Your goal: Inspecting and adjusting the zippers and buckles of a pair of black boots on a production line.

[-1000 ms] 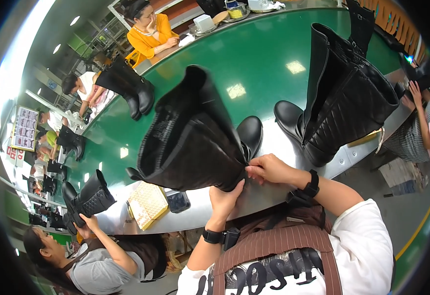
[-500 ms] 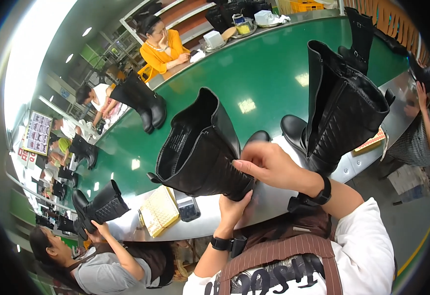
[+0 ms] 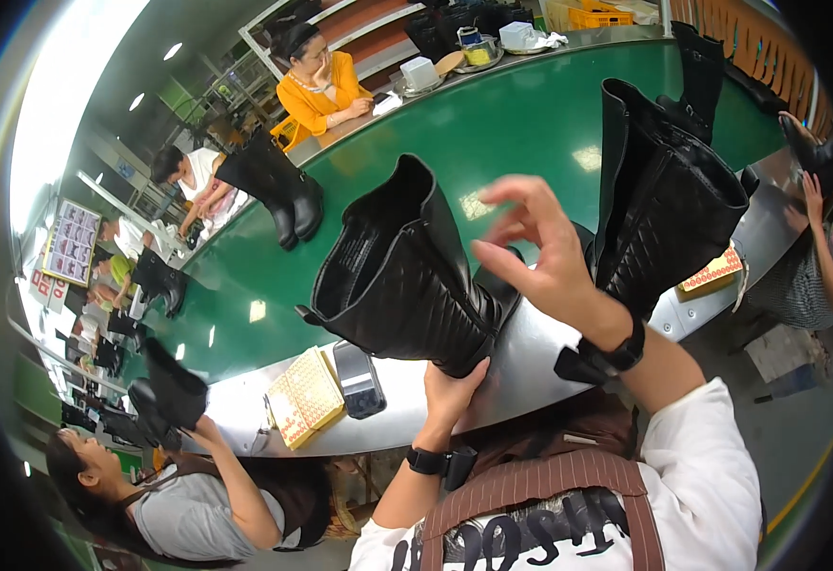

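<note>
One tall black boot (image 3: 407, 295) with quilted panel, tilted shaft-mouth to the left, above the steel table edge (image 3: 521, 381); left hand (image 3: 448, 398) clasping it low at the ankle, thumb against the leather, other fingers largely hidden. Right hand (image 3: 552, 262), raised just right of the shaft, fingers curved and apart, holding nothing. Adjacent: black smartphone (image 3: 359, 383), yellow patterned packet (image 3: 305, 398); to the right, a second quilted boot (image 3: 659, 224), standing.

Black boot (image 3: 393, 319), pinstriped brown apron (image 3: 540, 479)
</note>
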Demonstrator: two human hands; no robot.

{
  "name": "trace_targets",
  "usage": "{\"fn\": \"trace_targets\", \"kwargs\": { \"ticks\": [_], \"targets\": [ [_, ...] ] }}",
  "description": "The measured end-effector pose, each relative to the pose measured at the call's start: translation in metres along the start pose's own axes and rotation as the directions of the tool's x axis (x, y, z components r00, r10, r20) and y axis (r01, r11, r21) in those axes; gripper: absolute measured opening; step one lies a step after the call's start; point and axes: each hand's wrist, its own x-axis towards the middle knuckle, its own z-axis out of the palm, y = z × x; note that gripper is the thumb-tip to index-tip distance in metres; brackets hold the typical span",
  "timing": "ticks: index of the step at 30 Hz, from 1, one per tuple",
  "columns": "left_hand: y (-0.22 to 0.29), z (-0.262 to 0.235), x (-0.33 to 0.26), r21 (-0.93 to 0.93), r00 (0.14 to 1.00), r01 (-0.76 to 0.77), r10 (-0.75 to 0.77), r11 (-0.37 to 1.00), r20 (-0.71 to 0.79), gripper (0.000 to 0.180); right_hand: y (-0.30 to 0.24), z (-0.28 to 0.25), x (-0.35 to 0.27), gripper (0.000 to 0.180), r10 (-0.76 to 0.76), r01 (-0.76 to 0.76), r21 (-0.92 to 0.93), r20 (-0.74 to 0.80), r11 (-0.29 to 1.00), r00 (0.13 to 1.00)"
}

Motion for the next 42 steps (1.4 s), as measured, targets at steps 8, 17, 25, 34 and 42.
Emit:
{"fn": "trace_targets", "kwargs": {
  "ticks": [8,17,25,34,42],
  "targets": [
    [-0.004,-0.002,0.003,-0.028,0.999,0.038,-0.037,0.999,0.04,0.051,0.028,0.018,-0.068,0.025,0.537,-0.528,-0.119,0.067,0.841,0.841],
    [0.002,-0.003,0.001,0.041,1.0,0.005,-0.006,0.999,0.029,0.053,0.016,0.012,-0.049,0.025,0.705,-0.761,0.031,0.354,0.648,0.615],
    [0.01,0.0,0.0,-0.008,0.999,0.017,-0.017,1.0,0.039,0.046,-0.05,-0.004,0.028,0.033,0.595,-0.782,0.284,0.522,0.555,0.612],
    [0.014,0.007,-0.006,-0.074,0.999,0.019,-0.017,0.997,0.027,0.041,-0.099,-0.074,-0.012,0.035,-0.257,0.257,-0.783,0.129,0.567,0.958],
    [0.088,-0.036,-0.01,0.774,0.776,-0.238,-0.364,0.587,0.515,0.049,-0.06,-0.17,-0.106,0.104,0.406,-0.547,-0.69,-0.38,0.474,0.831]
  ]
}}
